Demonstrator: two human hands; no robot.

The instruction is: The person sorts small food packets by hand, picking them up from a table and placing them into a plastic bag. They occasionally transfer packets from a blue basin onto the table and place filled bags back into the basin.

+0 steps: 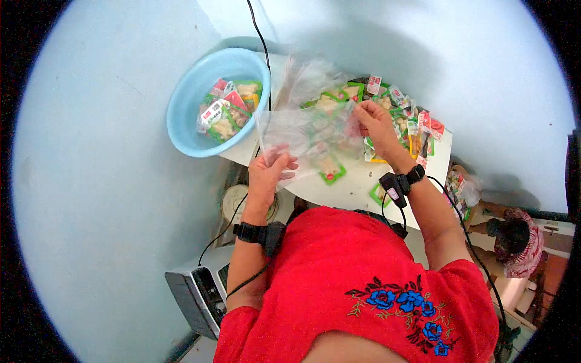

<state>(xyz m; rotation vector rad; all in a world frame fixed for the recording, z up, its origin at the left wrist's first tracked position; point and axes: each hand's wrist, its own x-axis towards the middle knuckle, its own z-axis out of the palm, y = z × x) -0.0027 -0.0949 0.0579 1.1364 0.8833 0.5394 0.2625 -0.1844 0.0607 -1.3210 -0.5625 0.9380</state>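
A clear plastic bag is stretched out between my two hands above the table. My left hand holds its left edge, thumb and fingers curled around the film. On the other side, my right hand pinches the bag between thumb and fingertips. Through the thin film, small green-edged food packets show below. One such packet lies just under the bag, and another packet lies closer to my body. Beside and beyond my right hand spreads a pile of small packets with red, white, green and yellow labels.
A light blue basin holding several packets stands at the left of the white table. More clear bags lie near the wall. A black cable hangs down behind. Another person is at the lower right.
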